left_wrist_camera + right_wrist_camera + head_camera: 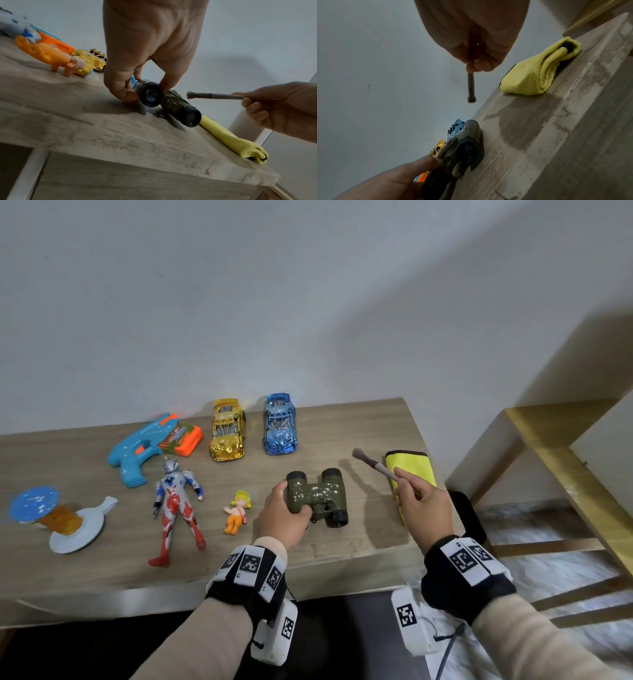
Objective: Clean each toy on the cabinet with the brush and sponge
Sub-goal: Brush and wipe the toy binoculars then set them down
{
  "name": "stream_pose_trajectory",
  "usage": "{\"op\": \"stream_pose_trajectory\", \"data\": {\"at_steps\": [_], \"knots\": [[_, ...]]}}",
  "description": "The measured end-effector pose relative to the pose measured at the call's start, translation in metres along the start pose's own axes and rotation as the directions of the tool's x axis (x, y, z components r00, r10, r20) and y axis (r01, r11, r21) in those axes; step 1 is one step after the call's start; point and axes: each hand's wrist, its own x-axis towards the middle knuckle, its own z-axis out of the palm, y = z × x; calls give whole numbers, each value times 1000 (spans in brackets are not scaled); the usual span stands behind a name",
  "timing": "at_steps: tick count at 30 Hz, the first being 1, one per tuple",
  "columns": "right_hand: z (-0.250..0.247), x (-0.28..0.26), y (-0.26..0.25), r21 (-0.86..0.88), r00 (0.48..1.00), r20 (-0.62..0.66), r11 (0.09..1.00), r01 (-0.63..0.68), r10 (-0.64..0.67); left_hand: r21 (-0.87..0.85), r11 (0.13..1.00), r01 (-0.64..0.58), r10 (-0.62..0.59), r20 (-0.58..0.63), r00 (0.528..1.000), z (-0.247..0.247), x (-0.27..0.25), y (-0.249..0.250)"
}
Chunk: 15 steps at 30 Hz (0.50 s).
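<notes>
- The olive toy binoculars [317, 496] were gripped at their left barrel by the left hand [282, 517], thumb and fingers curled round it, on the wooden cabinet [342, 563] near its front edge.
- The brush [375, 463] was pinched by its handle in the right hand [423, 501], the bristles held in the air to the right of the binoculars and not touching them.
- White speckles were still seen on the binoculars — so their cleaning was judged to be barely begun.
- Similar specks were seen on the gold car [227, 429], the blue car [279, 424] and the hero figure [178, 505]; most of the task was judged to be left.
- The water gun [144, 446], the small doll [238, 511] and a blue-topped toy [51, 517] were left untouched further left.
- The yellow cloth-like sponge [411, 470] lay just beside the right hand, unused; nothing was seen between brush and binoculars.
</notes>
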Motion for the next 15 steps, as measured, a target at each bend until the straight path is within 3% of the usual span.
{"op": "stream_pose_trajectory", "data": {"at_steps": [7,11,15], "knots": [[-4,2,-5,34,1000,14,999,-6,5,-155,987,45,-39,43,998,3,0,-3],[-7,2,-12,112,999,8,993,-43,42,-292,954,73,-50,87,995,21,26,-35],[-7,-2,-18,178,999,-4,983,-49,50,-454,890,25,27,109,994,3,-10,-10]]}}
